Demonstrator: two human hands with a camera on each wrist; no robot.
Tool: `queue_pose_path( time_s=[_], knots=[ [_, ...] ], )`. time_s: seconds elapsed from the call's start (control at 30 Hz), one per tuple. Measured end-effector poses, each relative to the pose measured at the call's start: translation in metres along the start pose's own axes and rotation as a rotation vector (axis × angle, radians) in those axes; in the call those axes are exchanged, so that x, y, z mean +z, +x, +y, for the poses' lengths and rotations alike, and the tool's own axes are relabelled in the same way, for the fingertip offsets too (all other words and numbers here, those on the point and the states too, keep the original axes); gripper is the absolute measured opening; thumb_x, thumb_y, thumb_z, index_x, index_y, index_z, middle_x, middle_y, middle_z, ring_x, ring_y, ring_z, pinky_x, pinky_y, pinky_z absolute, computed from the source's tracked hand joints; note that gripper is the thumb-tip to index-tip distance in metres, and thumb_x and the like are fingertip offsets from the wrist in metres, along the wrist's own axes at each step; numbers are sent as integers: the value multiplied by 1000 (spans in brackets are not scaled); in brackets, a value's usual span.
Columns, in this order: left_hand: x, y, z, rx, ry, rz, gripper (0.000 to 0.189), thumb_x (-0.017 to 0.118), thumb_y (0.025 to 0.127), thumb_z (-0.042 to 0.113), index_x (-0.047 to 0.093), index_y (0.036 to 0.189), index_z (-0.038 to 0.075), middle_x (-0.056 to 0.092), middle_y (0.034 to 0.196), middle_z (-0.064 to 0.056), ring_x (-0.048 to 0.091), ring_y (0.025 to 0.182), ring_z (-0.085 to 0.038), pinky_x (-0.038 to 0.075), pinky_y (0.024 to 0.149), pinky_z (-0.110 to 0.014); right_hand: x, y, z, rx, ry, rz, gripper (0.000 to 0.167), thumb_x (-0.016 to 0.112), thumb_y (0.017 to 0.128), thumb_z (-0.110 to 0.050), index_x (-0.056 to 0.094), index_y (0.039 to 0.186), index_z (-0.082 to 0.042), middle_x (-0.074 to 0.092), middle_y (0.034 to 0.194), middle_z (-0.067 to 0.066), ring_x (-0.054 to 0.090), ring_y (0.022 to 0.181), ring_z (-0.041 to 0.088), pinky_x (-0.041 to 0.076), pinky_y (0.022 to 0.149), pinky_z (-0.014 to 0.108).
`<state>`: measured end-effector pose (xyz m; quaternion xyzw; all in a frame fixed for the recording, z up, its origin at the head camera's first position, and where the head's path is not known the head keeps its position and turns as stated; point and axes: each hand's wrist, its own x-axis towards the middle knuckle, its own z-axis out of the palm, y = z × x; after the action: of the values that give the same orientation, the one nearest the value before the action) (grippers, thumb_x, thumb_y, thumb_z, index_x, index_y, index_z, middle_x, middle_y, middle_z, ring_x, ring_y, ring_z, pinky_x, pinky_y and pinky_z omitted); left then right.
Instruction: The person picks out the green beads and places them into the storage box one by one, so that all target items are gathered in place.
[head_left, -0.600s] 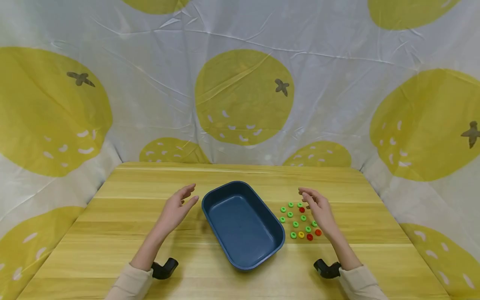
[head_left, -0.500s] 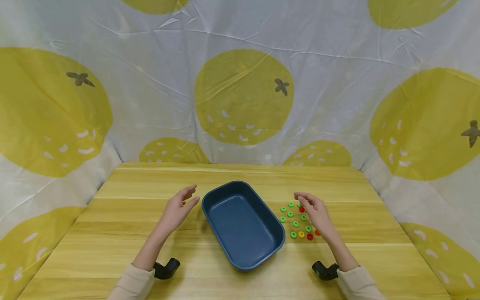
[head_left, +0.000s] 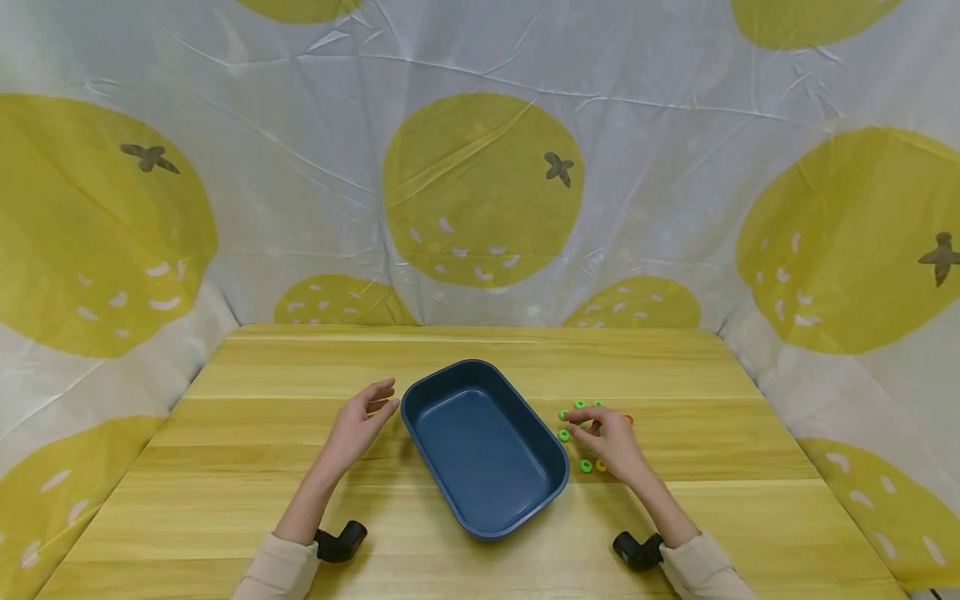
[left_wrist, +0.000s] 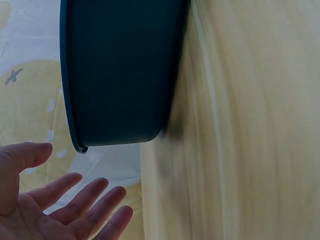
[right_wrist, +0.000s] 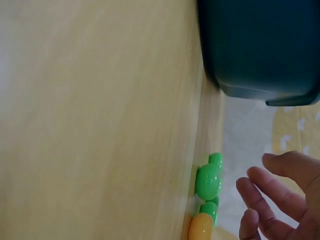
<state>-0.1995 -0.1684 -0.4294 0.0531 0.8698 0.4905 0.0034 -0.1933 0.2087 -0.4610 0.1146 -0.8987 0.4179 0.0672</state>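
A dark blue rectangular basin (head_left: 480,454) stands at an angle in the middle of the wooden table. My left hand (head_left: 358,425) is held just left of its far left rim, fingers spread and touching nothing; the left wrist view shows the basin's outer wall (left_wrist: 120,75) apart from the fingertips. Right of the basin, my right hand (head_left: 611,437) hovers over small plastic rings, among them green rings (head_left: 586,466), a yellow ring (head_left: 601,466) and a red-orange ring (head_left: 628,419). Its thumb and fingers are apart with nothing between them. The hand hides several rings.
The wooden table (head_left: 300,358) reaches back to a white cloth (head_left: 315,167) printed with large yellow fruit, which also hangs along both sides. Black wrist mounts (head_left: 341,542) stick out near both sleeves.
My right hand has moved left and lower over the rings, its thumb and fingers coming closer together. The left hand has shifted slightly toward me. The head view has turned a little.
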Motion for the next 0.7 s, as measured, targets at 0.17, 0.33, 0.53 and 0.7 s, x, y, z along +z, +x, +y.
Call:
queue_pose_path(
  time_s=[0.17, 0.33, 0.53, 0.7],
  knots=[
    [2, 1, -5, -6, -2, -1, 45, 51, 97, 20, 43, 138, 1, 50, 135, -23, 53, 120, -38, 46, 96, -48, 5, 3, 0, 7, -34, -24, 17, 74, 78, -7, 73, 94, -2, 72, 88, 10, 45, 49, 6, 37, 46, 18],
    [1, 1, -7, -3, -20, -2, 45, 50, 98, 23, 45, 137, 1, 52, 134, -23, 53, 118, -38, 47, 95, -48, 6, 8, -1, 21, -42, -66, 18, 75, 77, -6, 73, 94, -1, 72, 91, 12, 48, 54, 8, 40, 50, 18],
    [2, -1, -8, 5, -36, -15, 43, 50, 98, 22, 47, 135, 1, 56, 128, -22, 57, 113, -36, 49, 92, -44, 6, 8, 0, 27, -103, -113, 17, 74, 77, -5, 74, 94, -4, 73, 92, 9, 55, 60, 6, 44, 55, 17],
    [3, -1, -8, 9, -46, -19, 42, 50, 98, 21, 48, 134, 1, 57, 127, -21, 59, 111, -34, 49, 90, -43, 6, 7, 0, 22, -188, -126, 16, 75, 76, -8, 75, 92, -10, 73, 89, 3, 56, 63, 5, 44, 57, 18]
  ],
)
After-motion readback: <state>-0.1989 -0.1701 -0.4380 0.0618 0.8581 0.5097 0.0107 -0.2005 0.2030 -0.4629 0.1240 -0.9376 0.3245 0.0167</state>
